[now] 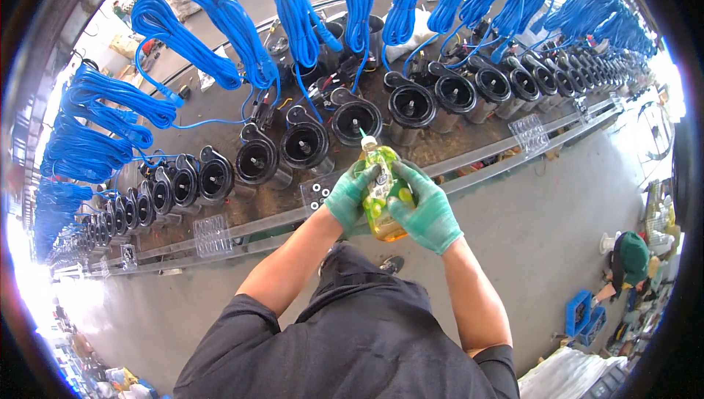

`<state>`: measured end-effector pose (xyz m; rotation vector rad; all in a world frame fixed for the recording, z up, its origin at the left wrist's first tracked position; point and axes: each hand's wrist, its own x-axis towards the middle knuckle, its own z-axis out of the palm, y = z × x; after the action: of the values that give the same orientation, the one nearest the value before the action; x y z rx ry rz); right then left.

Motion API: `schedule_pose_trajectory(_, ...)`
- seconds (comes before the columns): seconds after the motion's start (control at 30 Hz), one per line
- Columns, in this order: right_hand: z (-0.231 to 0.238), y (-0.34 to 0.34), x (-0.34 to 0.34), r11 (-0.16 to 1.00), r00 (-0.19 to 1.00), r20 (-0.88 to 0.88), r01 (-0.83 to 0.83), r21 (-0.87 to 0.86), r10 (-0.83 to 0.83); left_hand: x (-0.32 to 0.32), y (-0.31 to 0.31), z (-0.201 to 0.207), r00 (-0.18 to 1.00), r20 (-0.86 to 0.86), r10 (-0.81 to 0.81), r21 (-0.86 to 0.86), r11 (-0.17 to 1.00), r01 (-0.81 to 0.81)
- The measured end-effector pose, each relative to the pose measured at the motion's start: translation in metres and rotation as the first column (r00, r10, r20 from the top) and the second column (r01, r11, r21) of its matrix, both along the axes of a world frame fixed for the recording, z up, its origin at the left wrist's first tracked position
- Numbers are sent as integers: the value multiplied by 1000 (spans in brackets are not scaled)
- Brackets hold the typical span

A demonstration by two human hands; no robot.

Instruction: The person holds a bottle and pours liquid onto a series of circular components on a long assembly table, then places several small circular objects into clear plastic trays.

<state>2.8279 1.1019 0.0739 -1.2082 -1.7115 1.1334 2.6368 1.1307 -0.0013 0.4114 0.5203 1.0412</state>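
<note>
Both my hands wear green gloves and are wrapped around a plastic bottle (381, 201) with a green-and-yellow label and yellowish liquid at its bottom. My left hand (347, 196) grips its left side, and my right hand (427, 213) its right side. A thin green nozzle rises from the white cap (368, 141). The bottle tilts forward, and the nozzle's tip overlaps a round black motor housing (356, 119) with a metal shaft in its middle. Whether the tip touches it, I cannot tell. Another black housing (304, 145) stands to the left.
A long row of similar housings (455, 94) curves along the bench (220, 124). Bundled blue cables (297, 14) hang above it. Clear plastic trays (213, 235) sit at the near edge, one holding small rings (317, 192). At far right, another person (632, 261) is near blue crates (579, 314).
</note>
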Motion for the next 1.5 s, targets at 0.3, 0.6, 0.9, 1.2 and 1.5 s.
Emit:
schedule_pose_trajectory(0.3, -16, 12, 39, 988, 980, -170, -125, -88, 108, 33, -6, 20, 998, -33, 46, -27, 999, -47)
schedule_pose_trajectory(0.6, 1, 23, 101, 999, 1000, -11, 27, -39, -28, 101, 37, 14, 996, 57, -67, -26, 997, 69)
schedule_pose_trajectory(0.9, 15, 56, 116, 988, 1000, 21, -18, -153, 22, 117, 56, -7, 997, -54, 47, -59, 997, -51)
schedule_pose_trajectory(1.2, 23, 62, 148, 997, 999, 39, 12, -73, -10, 148, 73, 5, 999, -37, -34, -5, 999, 34)
schedule_pose_trajectory(1.5, 15, 93, 188, 975, 991, 41, 133, -180, -128, 200, 116, -11, 996, -34, -83, -18, 996, 83)
